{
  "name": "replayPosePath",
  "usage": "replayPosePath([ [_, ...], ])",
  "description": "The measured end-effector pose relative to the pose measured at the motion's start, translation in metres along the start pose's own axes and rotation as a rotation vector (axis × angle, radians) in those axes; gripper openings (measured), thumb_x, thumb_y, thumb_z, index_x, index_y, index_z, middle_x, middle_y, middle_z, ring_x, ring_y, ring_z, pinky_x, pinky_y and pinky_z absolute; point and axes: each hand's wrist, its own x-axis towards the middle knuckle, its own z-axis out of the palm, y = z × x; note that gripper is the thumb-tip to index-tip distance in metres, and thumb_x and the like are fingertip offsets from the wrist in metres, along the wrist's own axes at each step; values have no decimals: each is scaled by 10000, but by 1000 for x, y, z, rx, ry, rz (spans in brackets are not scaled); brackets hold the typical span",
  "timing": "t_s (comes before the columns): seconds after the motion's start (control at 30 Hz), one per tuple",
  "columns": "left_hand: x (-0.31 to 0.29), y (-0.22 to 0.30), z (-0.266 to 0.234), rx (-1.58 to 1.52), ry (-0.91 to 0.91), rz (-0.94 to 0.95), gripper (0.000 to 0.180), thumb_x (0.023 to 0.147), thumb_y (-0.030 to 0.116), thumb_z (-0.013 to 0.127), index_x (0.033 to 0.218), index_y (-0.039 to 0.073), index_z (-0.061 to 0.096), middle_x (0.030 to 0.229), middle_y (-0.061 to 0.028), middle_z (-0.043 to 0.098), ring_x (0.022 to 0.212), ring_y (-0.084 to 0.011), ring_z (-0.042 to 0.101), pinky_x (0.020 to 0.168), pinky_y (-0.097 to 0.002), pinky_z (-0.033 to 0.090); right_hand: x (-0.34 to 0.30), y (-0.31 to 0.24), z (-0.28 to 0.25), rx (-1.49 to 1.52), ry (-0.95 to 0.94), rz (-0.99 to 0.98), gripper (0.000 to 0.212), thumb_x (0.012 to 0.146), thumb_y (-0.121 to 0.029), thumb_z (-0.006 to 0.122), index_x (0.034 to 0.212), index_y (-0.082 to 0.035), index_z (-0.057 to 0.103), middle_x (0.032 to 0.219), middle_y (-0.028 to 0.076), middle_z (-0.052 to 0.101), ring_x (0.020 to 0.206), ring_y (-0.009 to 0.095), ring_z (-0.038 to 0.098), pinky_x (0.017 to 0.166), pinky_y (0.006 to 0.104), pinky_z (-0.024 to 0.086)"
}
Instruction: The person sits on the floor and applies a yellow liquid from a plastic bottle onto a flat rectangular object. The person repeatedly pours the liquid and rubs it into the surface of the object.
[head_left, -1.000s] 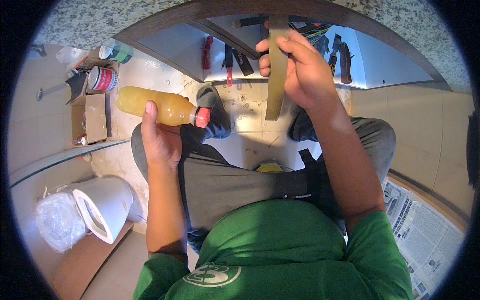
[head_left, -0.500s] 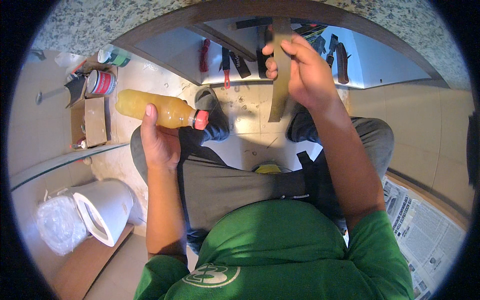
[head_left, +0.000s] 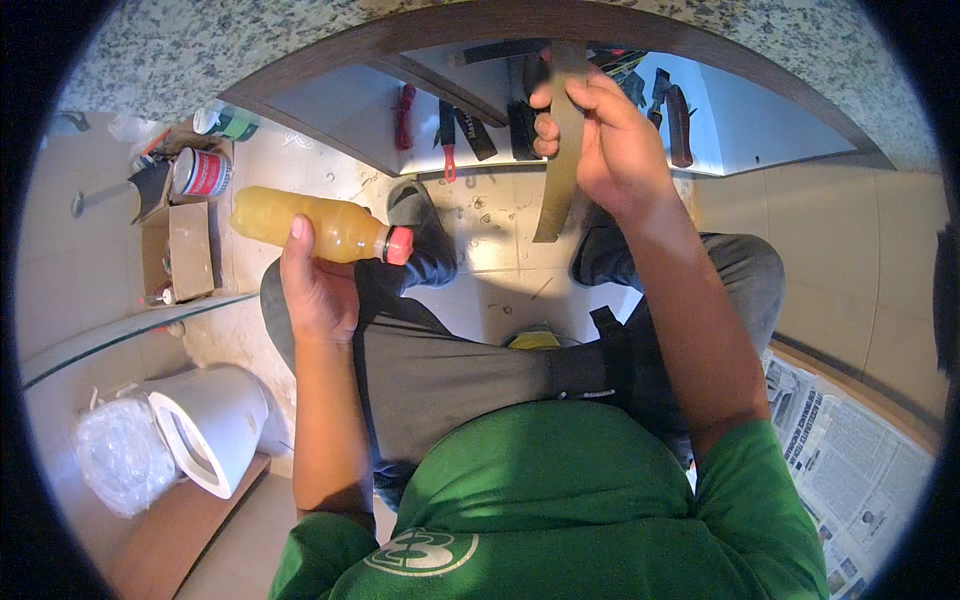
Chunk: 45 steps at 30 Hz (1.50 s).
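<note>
My left hand point(head_left: 322, 290) is closed round a clear plastic bottle point(head_left: 300, 222) with cloudy yellow liquid and a red cap. The bottle lies nearly sideways, its cap toward the right, and my thumb rests along its near side. My right hand point(head_left: 615, 140) pinches a long, flat, olive-brown strip point(head_left: 562, 190) between thumb and fingers. The strip hangs down toward the floor, its lower end free and slightly curved. Its upper end reaches the dark edge of the cabinet, where I cannot see whether the two touch.
Ahead is an open cabinet under a speckled stone counter point(head_left: 160, 60), with a red-handled tool point(head_left: 449, 160), a red cord bundle point(head_left: 404, 118) and other tools. To the left are a paint can point(head_left: 202, 174), a cardboard box point(head_left: 190, 250), a glass edge and a white toilet-like fixture point(head_left: 215, 425). Newspaper point(head_left: 850, 460) lies right.
The whole view has shifted slightly. Both hands keep their holds on the bottle and the strip, with hardly any movement.
</note>
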Motion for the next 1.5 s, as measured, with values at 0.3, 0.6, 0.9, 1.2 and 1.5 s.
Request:
replayPosePath([
  [0.3, 0, 0, -1, 3, 8, -3, 552, 930, 484, 637, 1247, 51, 508, 1106, -144, 652, 1046, -303, 655, 925, -429, 517, -10, -2, 2, -23, -75, 0, 212, 1006, -149, 458, 1181, -34, 494, 989, 141, 630, 774, 223, 573, 704, 363, 477],
  [0.6, -4, 3, 5, 6, -10, -7, 542, 936, 468, 637, 1255, 50, 504, 1109, -146, 650, 1047, -305, 652, 931, -434, 511, -11, -14, -4, 52, 26, -21, 201, 1001, -147, 465, 1172, -51, 506, 1002, 138, 629, 801, 212, 564, 722, 368, 473],
  [0.9, -3, 2, 2, -15, -19, 2, 546, 917, 436, 673, 1241, 25, 518, 1120, -143, 650, 1055, -309, 660, 958, -443, 515, -21, 1, 7, -31, 25, -41, 236, 1018, -184, 457, 1192, -32, 507, 1021, 135, 610, 835, 209, 545, 770, 377, 466],
  [1.2, -4, 2, 2, -6, -23, 2, 542, 944, 464, 626, 1266, 47, 502, 1111, -152, 655, 1058, -328, 652, 933, -444, 511, -11, 20, -25, 109, 55, -136, 350, 1058, -239, 415, 1374, -90, 428, 1152, 131, 586, 1058, 272, 567, 911, 425, 456],
  [1.5, -3, 3, 2, 10, -31, 8, 542, 947, 469, 618, 1268, 49, 496, 1110, -150, 653, 1047, -328, 658, 923, -445, 516, 21, 22, -24, 62, 60, -302, 334, 1028, -155, 471, 1361, -127, 466, 1254, 91, 601, 1209, 281, 543, 1041, 453, 392],
])
